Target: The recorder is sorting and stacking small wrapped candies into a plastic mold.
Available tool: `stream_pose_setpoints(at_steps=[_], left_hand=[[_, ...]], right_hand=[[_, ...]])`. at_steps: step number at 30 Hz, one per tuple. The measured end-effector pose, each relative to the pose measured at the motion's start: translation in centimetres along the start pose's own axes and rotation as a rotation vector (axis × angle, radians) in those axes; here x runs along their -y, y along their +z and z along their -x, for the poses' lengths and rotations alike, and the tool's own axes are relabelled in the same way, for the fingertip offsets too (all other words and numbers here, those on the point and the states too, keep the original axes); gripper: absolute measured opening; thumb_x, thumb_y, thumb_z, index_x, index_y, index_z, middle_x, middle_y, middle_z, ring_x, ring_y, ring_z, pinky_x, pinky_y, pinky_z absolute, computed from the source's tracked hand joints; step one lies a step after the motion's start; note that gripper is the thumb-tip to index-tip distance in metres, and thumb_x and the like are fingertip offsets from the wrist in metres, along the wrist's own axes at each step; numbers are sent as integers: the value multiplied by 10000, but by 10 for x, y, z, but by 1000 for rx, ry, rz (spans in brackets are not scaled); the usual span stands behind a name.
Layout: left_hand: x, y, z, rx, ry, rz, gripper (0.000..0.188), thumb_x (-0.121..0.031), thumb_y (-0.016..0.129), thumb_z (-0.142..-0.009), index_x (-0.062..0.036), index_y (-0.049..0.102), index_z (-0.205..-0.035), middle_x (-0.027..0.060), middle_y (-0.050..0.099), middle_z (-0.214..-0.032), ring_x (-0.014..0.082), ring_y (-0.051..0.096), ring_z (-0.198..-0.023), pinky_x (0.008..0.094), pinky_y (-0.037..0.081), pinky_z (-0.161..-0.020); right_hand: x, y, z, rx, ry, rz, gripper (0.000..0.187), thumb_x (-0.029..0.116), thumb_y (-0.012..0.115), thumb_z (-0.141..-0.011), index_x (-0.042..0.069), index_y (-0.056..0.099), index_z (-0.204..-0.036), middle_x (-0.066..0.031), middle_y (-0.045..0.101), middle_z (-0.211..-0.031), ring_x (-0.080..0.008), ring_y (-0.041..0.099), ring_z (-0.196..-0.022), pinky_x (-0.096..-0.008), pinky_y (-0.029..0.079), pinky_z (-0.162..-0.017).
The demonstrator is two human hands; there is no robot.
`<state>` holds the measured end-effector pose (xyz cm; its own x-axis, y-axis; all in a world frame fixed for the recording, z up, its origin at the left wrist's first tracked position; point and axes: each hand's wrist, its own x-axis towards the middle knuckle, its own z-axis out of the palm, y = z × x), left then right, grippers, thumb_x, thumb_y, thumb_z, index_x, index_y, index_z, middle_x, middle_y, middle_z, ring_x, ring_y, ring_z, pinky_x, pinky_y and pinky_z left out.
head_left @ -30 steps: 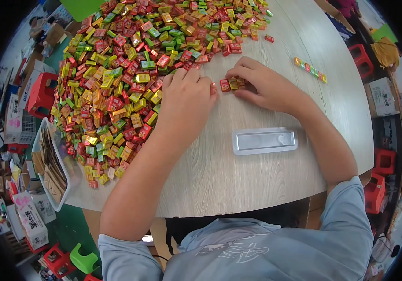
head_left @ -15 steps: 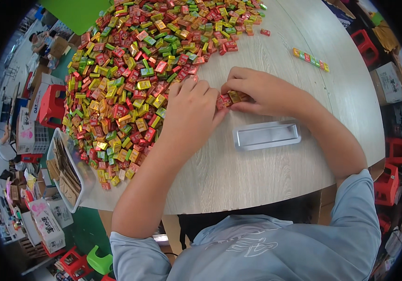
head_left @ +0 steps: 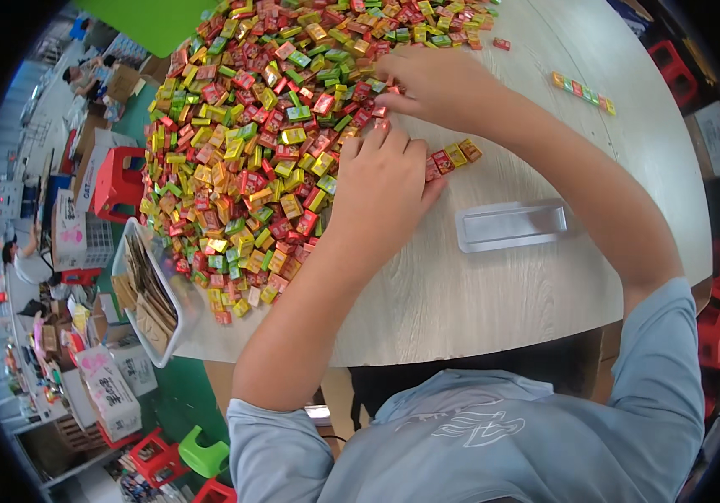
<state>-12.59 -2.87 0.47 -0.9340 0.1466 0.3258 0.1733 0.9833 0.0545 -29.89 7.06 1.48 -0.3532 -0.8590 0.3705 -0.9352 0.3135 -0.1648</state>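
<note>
A large heap of small foil-bright candy boxes [head_left: 251, 180] in red, yellow, green and orange covers the left and far part of the table. At its right edge my left hand [head_left: 383, 189] is closed around the near-left end of a short row of small red and yellow boxes [head_left: 454, 157]; its fingertips are partly hidden. My right hand [head_left: 439, 84] reaches over the heap's edge beyond it, thumb and fingers closing on a small red box [head_left: 393, 90]. To the right of my left hand lies a clear plastic tray [head_left: 511, 240] with nothing in it.
Farther right on the pale wooden table [head_left: 502, 310] lies another row of small boxes [head_left: 584, 92]. A lone red box [head_left: 501, 44] sits near the far edge. A white bin of flattened cardboard [head_left: 146, 293] stands at the left, with red stools [head_left: 118, 183] beyond.
My right hand has left the row of boxes and moved up and left to the heap. The row's right end now shows uncovered beside my left hand. The whole view has shifted slightly.
</note>
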Motion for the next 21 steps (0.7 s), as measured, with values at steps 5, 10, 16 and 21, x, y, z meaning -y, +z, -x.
stream_pose_setpoints(at_steps=[5, 10, 16, 21], left_hand=[[-3, 0, -3, -38, -2, 4, 334, -361, 808, -860, -85, 718, -1024, 92, 662, -1028, 289, 613, -1102, 456, 427, -949], [-5, -3, -2, -38, 27, 22, 351, -348, 819, -850, -86, 718, -1061, 97, 666, -1033, 297, 620, -1090, 461, 428, -946], [-4, 0, -2, -17, 17, 12, 364, -332, 823, -852, -85, 735, -1104, 101, 671, -1030, 309, 625, -1073, 467, 440, -928], [-4, -3, -2, -13, 0, 10, 376, -333, 823, -856, -78, 741, -1120, 101, 673, -1038, 311, 629, -1063, 468, 444, -949]], right_hand=[[2, 20, -22, 71, 134, 140, 274, 314, 691, -954, 82, 659, -1097, -98, 716, -1020, -315, 728, -947, -474, 582, -735], [-8, 23, -23, 33, -51, 101, 198, 177, 666, -879, 43, 663, -1023, -134, 704, -993, -350, 721, -944, -488, 595, -771], [-8, 21, -13, -10, -61, 11, 114, 129, 646, -859, 33, 656, -920, -144, 681, -954, -353, 698, -950, -507, 579, -780], [-31, -19, 38, -173, -18, -118, 184, 204, 652, -924, 23, 686, -927, -154, 698, -881, -363, 705, -840, -496, 557, -740]])
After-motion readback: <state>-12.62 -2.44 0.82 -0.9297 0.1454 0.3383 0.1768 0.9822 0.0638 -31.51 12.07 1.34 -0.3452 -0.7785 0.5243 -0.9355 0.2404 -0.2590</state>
